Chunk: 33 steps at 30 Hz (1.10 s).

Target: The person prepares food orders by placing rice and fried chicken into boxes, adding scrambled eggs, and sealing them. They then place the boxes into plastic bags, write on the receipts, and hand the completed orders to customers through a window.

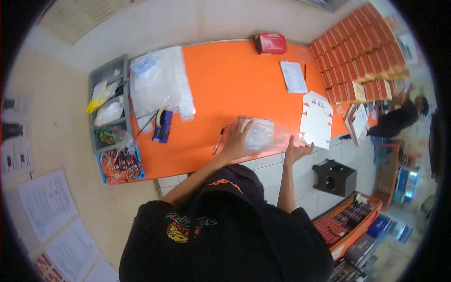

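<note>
On the orange table (221,84), near its front edge, lies a clear plastic bag with a pale, flat packet (260,135) in it. My left hand (238,137) rests on the packet's left part, its fingers spread over it. At the bag's right end is my right hand (297,149), with thumb and fingers apart, beside the loose clear plastic; whether it touches the plastic is hard to tell. A pen (218,140) lies left of my left hand. White printed sheets (316,120) lie right of the bag.
Plastic bags (162,84), a blue tape dispenser (162,126) and a grey divided tray (95,77) are at left. A red container (271,43) and a notepad (293,77) stand farther back. Stacked orange boxes (357,51) line the right. A dark stool (334,177) and another person (399,117) are beyond.
</note>
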### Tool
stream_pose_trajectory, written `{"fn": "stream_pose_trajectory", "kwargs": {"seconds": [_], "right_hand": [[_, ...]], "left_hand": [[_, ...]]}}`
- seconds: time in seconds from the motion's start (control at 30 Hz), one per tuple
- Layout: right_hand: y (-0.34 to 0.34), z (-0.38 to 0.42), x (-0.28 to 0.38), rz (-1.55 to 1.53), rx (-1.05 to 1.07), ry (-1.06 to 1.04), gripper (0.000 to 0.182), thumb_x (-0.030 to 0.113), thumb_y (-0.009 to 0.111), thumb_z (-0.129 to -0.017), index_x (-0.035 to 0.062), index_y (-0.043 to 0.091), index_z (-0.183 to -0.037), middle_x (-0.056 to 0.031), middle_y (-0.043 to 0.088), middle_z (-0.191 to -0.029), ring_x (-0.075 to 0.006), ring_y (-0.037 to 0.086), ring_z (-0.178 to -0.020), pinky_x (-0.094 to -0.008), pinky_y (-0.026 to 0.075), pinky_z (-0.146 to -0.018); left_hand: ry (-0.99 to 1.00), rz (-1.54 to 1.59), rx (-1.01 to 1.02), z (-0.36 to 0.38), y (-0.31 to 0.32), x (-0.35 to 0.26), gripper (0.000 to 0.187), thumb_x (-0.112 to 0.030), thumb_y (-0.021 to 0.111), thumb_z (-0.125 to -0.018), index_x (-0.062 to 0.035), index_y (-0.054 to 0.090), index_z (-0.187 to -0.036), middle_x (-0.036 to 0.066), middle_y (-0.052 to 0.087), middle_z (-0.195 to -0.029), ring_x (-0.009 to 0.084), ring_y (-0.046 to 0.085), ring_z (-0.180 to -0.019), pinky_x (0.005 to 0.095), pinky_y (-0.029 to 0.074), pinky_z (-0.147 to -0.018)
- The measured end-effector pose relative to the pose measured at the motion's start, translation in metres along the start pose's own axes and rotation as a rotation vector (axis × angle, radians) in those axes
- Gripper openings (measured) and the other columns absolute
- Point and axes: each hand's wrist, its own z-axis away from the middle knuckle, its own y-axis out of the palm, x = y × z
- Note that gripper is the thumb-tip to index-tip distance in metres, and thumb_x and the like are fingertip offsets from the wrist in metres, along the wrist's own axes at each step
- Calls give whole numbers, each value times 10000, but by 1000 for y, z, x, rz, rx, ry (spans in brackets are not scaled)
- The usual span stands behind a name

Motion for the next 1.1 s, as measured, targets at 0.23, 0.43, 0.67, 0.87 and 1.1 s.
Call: {"fn": "stream_pose_trajectory", "kwargs": {"seconds": [0.23,0.43,0.67,0.87,1.1], "right_hand": [[-44,-102,-20,71,956,-235,263,215,717,-828,-36,639,-814,-116,627,-930,-230,615,-796,-345,460,-670],[-79,-141,47,-1168,838,175,859,208,858,-712,42,338,-1376,-124,484,-1255,-257,487,-1180,-396,451,-931],[26,-8,10,-456,1390,-388,1068,307,874,-691,45,219,-1492,-219,303,-1489,-317,210,-1443,-460,246,-1149],[90,26,-16,-1469,1446,165,501,295,631,-922,66,515,-1352,-140,429,-1465,-303,342,-1391,-476,234,-1150],[76,9,17,-574,1082,-771,552,421,659,-854,98,564,-1292,-72,604,-1303,-290,512,-1256,-501,186,-1162]], "left_hand": [[-118,399,146,-75,62,2,446,-267,618,-892,2,553,-1241,196,633,-1088,315,597,-1112,432,444,-973],[-166,771,-207,-19,-37,63,549,-279,687,-853,-28,475,-1292,136,589,-1191,285,547,-1165,447,401,-1045],[3,-142,196,-49,17,75,849,-468,805,-679,-32,484,-1333,190,252,-1542,356,100,-1470,526,113,-1184],[423,-258,36,-33,68,116,313,-215,592,-877,-13,628,-1113,151,635,-1170,336,565,-1151,457,341,-1111],[-352,487,12,-21,68,95,279,-109,603,-873,-7,586,-1132,202,599,-1173,376,581,-1070,424,477,-942]]}}
